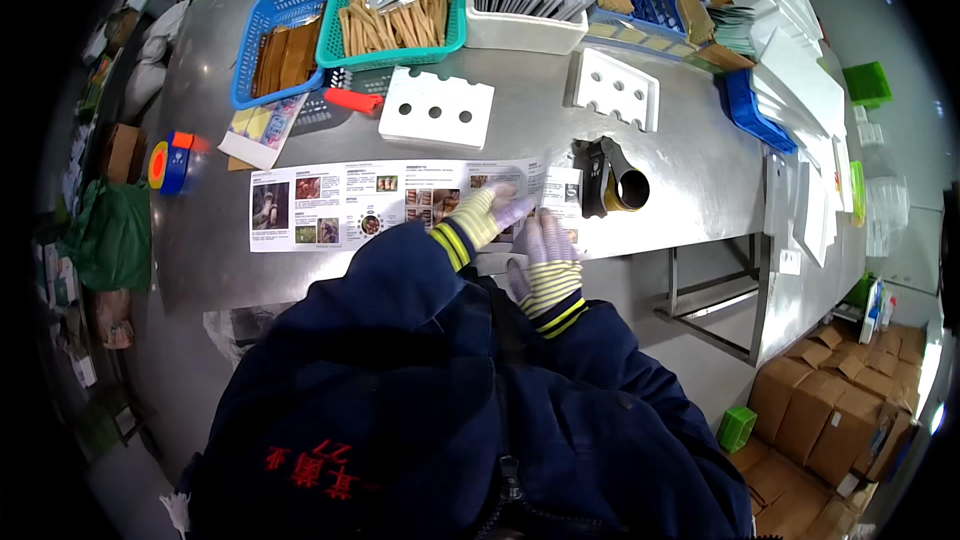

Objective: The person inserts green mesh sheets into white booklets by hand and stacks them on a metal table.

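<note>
A long printed leaflet [375, 180] with text and small photos lies across the near part of the metal table. Its right end looks folded over. My left hand [478, 218], in a pale striped knit glove with yellow bands, rests on the leaflet's right half, fingers stretched to the right. Just right of it, my right hand [548, 265], gloved alike, lies with straight fingers over the folded end at the table's near edge, its thumb apart. Beyond my right hand stands a black tape dispenser [597, 180] with a roll on it.
White foam inserts with round holes [436, 110] [615, 90] lie behind the leaflet, near a red-handled tool [352, 100]. Blue [240, 65] and green [466, 0] baskets and a white foam box [525, 34] line the back. Cardboard boxes [845, 430] are stacked at lower right.
</note>
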Available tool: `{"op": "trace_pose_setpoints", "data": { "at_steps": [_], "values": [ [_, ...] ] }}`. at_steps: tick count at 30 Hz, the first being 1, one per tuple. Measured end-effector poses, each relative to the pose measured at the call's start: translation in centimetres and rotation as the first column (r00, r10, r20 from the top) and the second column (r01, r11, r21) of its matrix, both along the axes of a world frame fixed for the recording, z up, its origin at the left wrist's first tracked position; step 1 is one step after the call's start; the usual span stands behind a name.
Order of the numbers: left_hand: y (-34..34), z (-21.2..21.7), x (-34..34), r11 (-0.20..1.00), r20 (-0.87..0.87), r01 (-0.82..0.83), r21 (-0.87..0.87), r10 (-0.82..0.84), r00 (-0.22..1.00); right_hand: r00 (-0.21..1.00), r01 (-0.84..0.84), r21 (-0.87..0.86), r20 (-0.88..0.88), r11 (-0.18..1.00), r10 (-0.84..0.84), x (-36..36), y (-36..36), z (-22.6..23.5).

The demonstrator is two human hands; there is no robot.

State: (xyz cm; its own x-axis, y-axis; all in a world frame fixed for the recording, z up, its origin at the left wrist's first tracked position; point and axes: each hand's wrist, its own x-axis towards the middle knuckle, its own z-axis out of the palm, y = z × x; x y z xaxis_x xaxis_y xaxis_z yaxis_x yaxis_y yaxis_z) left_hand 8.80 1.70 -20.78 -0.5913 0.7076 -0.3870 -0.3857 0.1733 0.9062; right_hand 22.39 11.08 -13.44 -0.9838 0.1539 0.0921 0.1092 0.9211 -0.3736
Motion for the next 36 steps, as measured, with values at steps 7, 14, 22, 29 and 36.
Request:
{"op": "trace_pose_setpoints", "data": {
  "at_steps": [7,14,22,29,36],
  "values": [
    [2.0,0.0,-1.4,0.992,0.082,-0.014,-0.129,0.025,0.996,0.992,-0.125,-0.120,-0.021,0.985,0.123,-0.4,-0.6,0.7],
    [3.0,1.6,0.0,0.986,0.068,-0.109,-0.130,0.119,0.991,0.990,-0.139,-0.193,-0.052,0.971,0.132,0.4,1.2,0.7],
    [4.1,1.1,-0.5,0.987,0.061,-0.072,-0.142,0.081,0.995,0.989,-0.146,-0.249,-0.021,0.957,0.146,0.3,2.6,0.4],
    [4.2,0.9,-0.6,0.989,0.034,-0.082,-0.122,0.087,0.996,0.990,-0.139,-0.259,-0.027,0.956,0.137,0.3,3.0,0.3],
    [4.6,-0.2,-0.7,0.986,0.072,-0.047,-0.163,0.060,0.996,0.991,-0.132,-0.260,-0.033,0.957,0.128,0.7,3.5,-0.7]
  ]
}}
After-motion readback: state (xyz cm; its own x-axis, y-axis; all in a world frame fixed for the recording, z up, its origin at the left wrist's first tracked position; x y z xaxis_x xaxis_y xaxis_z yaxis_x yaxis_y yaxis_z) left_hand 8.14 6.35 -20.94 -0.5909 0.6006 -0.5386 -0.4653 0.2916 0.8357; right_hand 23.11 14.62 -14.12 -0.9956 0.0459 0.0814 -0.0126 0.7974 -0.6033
